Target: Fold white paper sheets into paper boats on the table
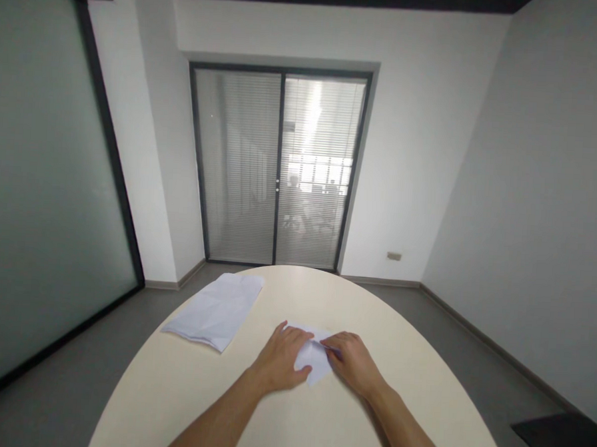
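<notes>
A small piece of folded white paper [315, 366] lies on the round cream table [288, 426], between my two hands. My left hand [286, 357] rests over its left side, with the thumb apart from the fingers and touching the paper near its lower edge. From the right, my right hand [350, 359] pinches a raised flap or edge of the paper between thumb and fingers. The palms hide parts of the paper, so its full shape cannot be made out.
A stack of creased white paper sheets [218, 309] lies at the table's far left, near the rim. A dark flat object, perhaps a chair [562, 441], stands at the lower right. Beyond the table is a glass door with blinds [234, 167].
</notes>
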Demonstrator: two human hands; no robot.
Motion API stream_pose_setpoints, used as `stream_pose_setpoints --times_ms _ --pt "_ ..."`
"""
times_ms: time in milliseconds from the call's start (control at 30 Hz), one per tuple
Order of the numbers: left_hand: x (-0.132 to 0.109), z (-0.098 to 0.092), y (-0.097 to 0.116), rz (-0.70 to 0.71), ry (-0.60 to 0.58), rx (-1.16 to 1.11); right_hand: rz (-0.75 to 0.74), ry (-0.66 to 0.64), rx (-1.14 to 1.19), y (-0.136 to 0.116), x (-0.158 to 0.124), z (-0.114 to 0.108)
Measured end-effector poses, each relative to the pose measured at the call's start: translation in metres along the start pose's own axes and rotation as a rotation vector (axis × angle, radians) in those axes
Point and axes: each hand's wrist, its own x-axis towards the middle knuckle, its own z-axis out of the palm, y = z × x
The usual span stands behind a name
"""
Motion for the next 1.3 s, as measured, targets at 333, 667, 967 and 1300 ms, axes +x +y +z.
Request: stream_pose_setpoints --times_ms 333,667,967,1300 --pt "0.003 -0.009 0.007 0.021 0.040 -0.001 -0.035 -0.004 -0.051 -0.009 0.001 -0.006" --pt "0.006 -0.007 0.005 -0.011 0.084 0.006 -0.149 -0.015 -0.020 -0.020 -0.002 -0.013" --pt "0.004 0.000 0.000 0.006 0.053 0.099 -0.178 -0.039 -0.071 -0.016 -0.002 -0.011" --pt "0.007 -0.016 0.012 -0.096 -0.066 0.059 -0.194 -0.066 0.034 -0.020 -0.001 -0.016"
